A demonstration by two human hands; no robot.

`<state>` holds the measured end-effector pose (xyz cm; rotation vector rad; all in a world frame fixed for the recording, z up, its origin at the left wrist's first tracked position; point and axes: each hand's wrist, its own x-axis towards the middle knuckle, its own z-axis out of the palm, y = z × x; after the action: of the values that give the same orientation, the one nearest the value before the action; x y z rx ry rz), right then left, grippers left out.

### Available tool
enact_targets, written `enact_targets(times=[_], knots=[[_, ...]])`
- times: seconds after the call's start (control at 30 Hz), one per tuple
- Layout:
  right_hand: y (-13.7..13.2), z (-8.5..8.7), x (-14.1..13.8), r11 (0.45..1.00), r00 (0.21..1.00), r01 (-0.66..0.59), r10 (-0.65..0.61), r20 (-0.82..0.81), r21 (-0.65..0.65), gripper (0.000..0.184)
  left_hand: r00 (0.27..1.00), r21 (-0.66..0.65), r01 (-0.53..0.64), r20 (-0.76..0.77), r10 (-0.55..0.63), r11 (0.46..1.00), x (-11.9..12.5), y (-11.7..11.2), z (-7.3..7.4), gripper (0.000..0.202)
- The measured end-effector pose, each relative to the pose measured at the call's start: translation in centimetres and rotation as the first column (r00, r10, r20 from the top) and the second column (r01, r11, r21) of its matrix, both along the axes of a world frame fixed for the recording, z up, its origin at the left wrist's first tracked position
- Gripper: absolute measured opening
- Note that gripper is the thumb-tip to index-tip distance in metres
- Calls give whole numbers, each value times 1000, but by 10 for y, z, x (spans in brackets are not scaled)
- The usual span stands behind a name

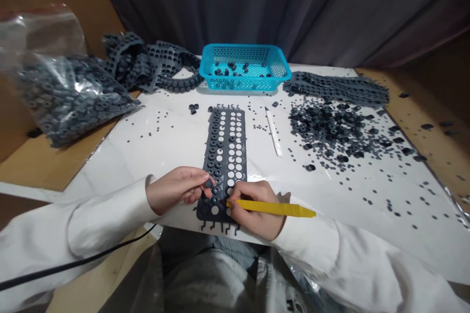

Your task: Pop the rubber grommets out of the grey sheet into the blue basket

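A dark rubber sheet [225, 156] lies lengthwise before me, with rows of round holes showing white and rows still filled by ring-shaped pieces on its left side. My left hand [181, 187] is at the sheet's left edge, thumb and fingers pinched on a small dark rubber piece [209, 183]. Over the sheet's lower right rests my right hand [259, 208], its fingers closed round a yellow handle [290, 208] that points right. The tool's tip is hidden near the fingers, so its kind cannot be made out.
A blue basket [244, 83] with several dark pieces stands at the back. A white pen-like tool [273, 132] lies right of the sheet, near a pile of dark bits [330, 124]. Stacked perforated sheets [338, 88] lie behind; a filled plastic bag [73, 93] sits left.
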<state>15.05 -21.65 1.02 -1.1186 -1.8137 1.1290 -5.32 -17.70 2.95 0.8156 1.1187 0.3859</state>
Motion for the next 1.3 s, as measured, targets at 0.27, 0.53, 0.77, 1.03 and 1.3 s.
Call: enact_targets(times=[0.27, 0.53, 0.77, 1.03, 1.3], knots=[[1, 0, 0, 1000, 1000, -13, 13, -1, 15, 11, 998, 43, 19, 66, -22, 999, -3, -2, -2, 51], [2, 2, 0, 1000, 1000, -14, 14, 8, 8, 10, 983, 18, 76, 165, -77, 997, -6, -2, -2, 47], [1, 0, 0, 1000, 1000, -20, 20, 11, 11, 11, 979, 61, 117, 162, -126, 991, -8, -2, -1, 45], [1, 1, -1, 1000, 1000, -13, 13, -3, 9, 11, 983, 65, 108, 139, -116, 992, -5, -3, -2, 44], [0, 1, -2, 999, 1000, -9, 7, 30, 42, 13, 940, -71, -59, 332, 80, 996, -7, 1, 1, 20]])
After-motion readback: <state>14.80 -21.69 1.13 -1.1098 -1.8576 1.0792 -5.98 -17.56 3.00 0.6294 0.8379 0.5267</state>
